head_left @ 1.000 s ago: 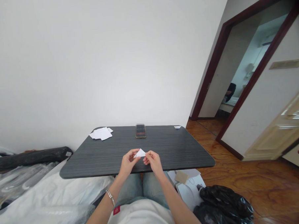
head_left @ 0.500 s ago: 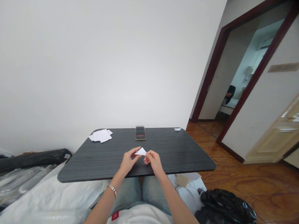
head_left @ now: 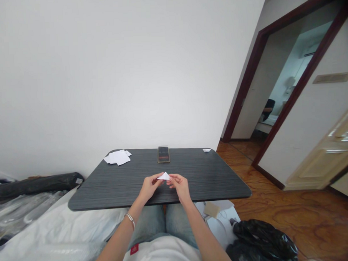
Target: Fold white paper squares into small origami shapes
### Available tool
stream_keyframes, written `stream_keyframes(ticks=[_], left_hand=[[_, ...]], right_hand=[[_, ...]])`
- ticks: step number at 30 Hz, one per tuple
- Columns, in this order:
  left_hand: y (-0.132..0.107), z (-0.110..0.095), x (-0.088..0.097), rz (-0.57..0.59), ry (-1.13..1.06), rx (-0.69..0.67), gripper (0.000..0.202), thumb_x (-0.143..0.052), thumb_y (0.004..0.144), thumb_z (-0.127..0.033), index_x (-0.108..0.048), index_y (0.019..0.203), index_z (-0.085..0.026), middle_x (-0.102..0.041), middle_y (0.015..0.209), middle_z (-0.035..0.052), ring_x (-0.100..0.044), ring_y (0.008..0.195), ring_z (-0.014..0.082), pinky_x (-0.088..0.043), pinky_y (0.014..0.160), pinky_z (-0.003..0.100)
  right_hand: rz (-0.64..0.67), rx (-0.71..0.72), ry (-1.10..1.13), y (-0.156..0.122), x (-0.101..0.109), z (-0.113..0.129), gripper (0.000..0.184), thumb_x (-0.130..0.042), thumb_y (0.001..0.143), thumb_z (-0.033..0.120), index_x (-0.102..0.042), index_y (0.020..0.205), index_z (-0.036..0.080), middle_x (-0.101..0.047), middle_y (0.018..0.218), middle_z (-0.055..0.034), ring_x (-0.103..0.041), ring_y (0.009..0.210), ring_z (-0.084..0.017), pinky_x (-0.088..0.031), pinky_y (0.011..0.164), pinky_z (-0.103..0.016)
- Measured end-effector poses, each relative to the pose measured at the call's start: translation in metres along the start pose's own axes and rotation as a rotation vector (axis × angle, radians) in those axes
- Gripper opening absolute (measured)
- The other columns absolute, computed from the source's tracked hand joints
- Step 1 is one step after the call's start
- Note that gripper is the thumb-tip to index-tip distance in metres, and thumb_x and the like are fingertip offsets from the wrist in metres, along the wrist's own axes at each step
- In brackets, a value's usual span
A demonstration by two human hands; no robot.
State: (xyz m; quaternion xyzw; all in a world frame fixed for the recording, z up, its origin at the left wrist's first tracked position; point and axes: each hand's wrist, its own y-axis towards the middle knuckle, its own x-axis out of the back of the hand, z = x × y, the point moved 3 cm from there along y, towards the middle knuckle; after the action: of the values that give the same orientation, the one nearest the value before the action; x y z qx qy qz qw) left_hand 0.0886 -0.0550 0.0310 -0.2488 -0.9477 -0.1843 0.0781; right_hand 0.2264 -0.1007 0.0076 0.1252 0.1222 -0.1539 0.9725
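Left hand: left hand (head_left: pixel 149 187), thumb and fingertips pinching the left corner of a folded white paper triangle (head_left: pixel 163 177), wrist raised, silver bangle (head_left: pixel 130 220) on the forearm

Right hand: right hand (head_left: pixel 180 186), fingers curled, thumb and forefinger pinching the opposite side of the same paper, knuckles turned inward toward the left hand

Paper: centered low in the frame, just above the near half of the tabletop, held up by both hands, with no contact with the surface, apparently so that both sides stay within reach of the fingers

Lap: blue jeans (head_left: pixel 178 226) below the table edge, white T-shirt (head_left: pixel 163 258) with a small red tag (head_left: pixel 134 249) at the bottom of the frame

Lower right: black plastic bag (head_left: pixel 261 240) beside white paper packaging (head_left: pixel 220 224)

Lower left: white plastic sheeting (head_left: pixel 51 228), black roll (head_left: pixel 35 186) along the wall

Table: dark wood-grain table (head_left: pixel 199 191), loose white paper sheets (head_left: pixel 116 157) at the far left corner, apparently kept clear of the hands, upright phone on a stand (head_left: pixel 163 154) at the far edge, screen too blurred to read, small white paper scrap (head_left: pixel 206 150) at the far right corner

Far right: wooden door (head_left: pixel 325 154), dark-framed doorway (head_left: pixel 275 83) onto another room
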Motion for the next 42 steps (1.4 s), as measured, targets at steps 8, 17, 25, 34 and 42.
stream_keyframes(ticks=[8,17,25,34,42], left_hand=[[0.0009,0.006,0.0006,0.012,-0.098,0.049,0.039,-0.052,0.073,-0.029,-0.056,0.106,-0.01,-0.068,0.075,0.0069,-0.06,0.064,0.0166,-0.048,0.063,0.029],[0.0018,0.0081,0.0007,0.011,-0.056,0.032,0.037,-0.047,0.076,-0.031,-0.056,0.107,-0.012,-0.067,0.072,0.0058,-0.058,0.061,0.015,-0.046,0.06,0.027],[0.0003,0.0066,-0.0023,0.031,-0.038,0.054,0.036,-0.052,0.072,-0.031,-0.06,0.101,-0.011,-0.068,0.078,0.0078,-0.061,0.066,0.0173,-0.047,0.063,0.029],[-0.0006,0.0069,-0.0007,0.011,-0.012,0.052,0.034,-0.053,0.071,-0.03,-0.057,0.099,-0.01,-0.068,0.071,0.0081,-0.063,0.065,0.018,-0.047,0.062,0.028],[-0.0007,0.008,0.0003,-0.037,0.049,0.041,0.025,-0.053,0.072,-0.032,-0.056,0.087,-0.012,-0.068,0.068,0.0073,-0.062,0.062,0.0176,-0.046,0.057,0.026]], right_hand=[[0.015,-0.003,-0.033,-0.0033,-0.0033,0.0058,0.032,-0.068,0.055,0.031,-0.064,0.081,0.012,-0.068,0.068,-0.0058,-0.062,0.059,-0.018,-0.048,0.049,-0.026],[0.018,0.0,-0.05,-0.0012,-0.0022,0.0003,0.032,-0.067,0.057,0.031,-0.062,0.083,0.012,-0.068,0.073,-0.0067,-0.063,0.065,-0.019,-0.049,0.05,-0.025],[-0.085,0.003,-0.075,-0.003,-0.0027,0.0052,0.026,-0.066,0.056,0.031,-0.058,0.073,0.013,-0.067,0.065,-0.0048,-0.063,0.063,-0.019,-0.05,0.048,-0.025],[-0.083,0.007,-0.118,-0.0037,-0.003,0.005,0.025,-0.066,0.056,0.03,-0.057,0.073,0.013,-0.067,0.066,-0.0051,-0.063,0.062,-0.019,-0.05,0.049,-0.026],[-0.065,0.003,-0.134,-0.0026,-0.0023,0.0034,0.021,-0.065,0.059,0.026,-0.056,0.073,0.013,-0.068,0.068,-0.006,-0.063,0.063,-0.019,-0.05,0.049,-0.025]])
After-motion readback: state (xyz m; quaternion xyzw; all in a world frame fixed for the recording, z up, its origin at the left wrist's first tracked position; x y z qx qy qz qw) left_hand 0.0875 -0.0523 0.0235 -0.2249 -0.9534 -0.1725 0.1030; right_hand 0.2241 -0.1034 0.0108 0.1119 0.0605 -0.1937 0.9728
